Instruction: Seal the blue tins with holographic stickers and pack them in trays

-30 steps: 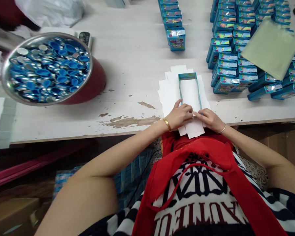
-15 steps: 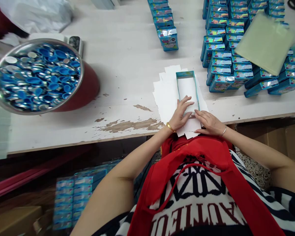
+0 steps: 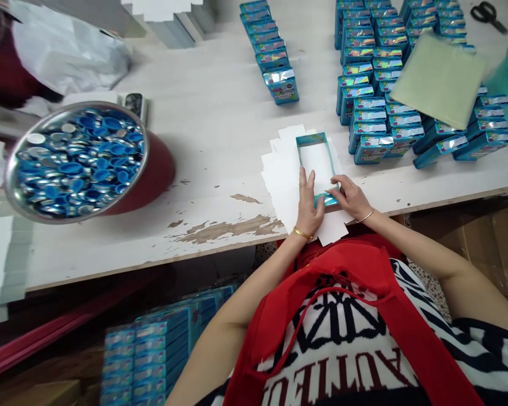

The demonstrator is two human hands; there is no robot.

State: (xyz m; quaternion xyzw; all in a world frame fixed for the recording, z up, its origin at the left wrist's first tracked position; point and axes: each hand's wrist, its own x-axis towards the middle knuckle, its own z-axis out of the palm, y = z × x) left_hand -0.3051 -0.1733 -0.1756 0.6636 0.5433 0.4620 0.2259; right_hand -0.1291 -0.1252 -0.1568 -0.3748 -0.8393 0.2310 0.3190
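A shallow open carton box, blue-green on its walls and white inside, lies on a fan of white cardboard sheets at the table's front edge. My left hand is at its near left corner, fingers along the left wall and thumb at the near wall. At the near right corner, my right hand pinches the wall between thumb and fingers. Part of the near wall is hidden behind my fingers.
To the left stands a red metal bucket full of blue-and-silver lids. Rows of small blue boxes stand at the right, a pale green sheet on top. Behind are another row of blue boxes, scissors and a turquoise tub.
The near wall of the carton box now stands up, where a flap lay flat before. My right hand has moved up onto the corner; my left has shifted to the left wall. The view has tilted.
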